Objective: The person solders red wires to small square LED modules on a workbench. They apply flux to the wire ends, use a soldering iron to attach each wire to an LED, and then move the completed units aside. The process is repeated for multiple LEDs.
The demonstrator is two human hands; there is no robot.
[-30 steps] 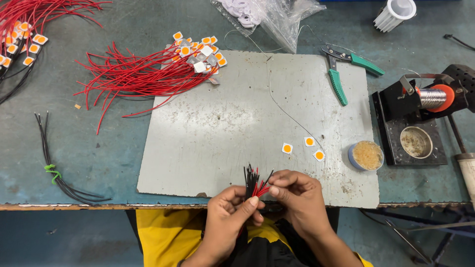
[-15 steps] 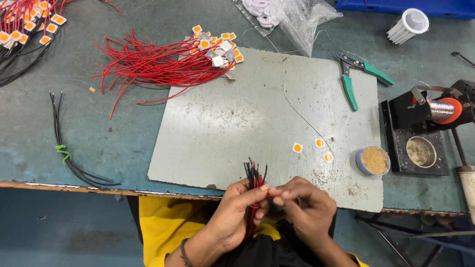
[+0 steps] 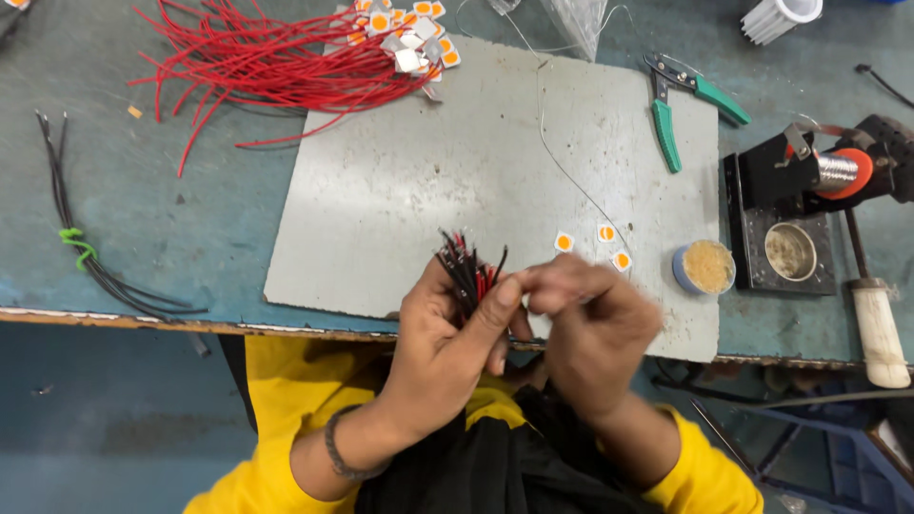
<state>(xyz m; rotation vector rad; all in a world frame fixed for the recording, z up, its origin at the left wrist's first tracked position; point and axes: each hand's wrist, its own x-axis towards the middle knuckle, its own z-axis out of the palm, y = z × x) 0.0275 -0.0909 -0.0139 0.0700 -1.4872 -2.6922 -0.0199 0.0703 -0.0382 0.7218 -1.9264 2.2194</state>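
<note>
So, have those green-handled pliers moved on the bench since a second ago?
No. The green-handled pliers lie at the same top right corner of the grey mat; only the camera shifted.

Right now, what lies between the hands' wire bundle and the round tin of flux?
In the head view, three small square chips with orange centres lie on the grey board between the wire bundle and the tin.

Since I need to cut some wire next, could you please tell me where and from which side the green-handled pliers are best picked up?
Grip the green-handled pliers by the two green handles, judged best from the near right. They lie flat on the grey board, handles splayed apart with free board around them, dark jaws pointing away toward the far edge. Closing the fingers across both handles should draw them together.
</note>
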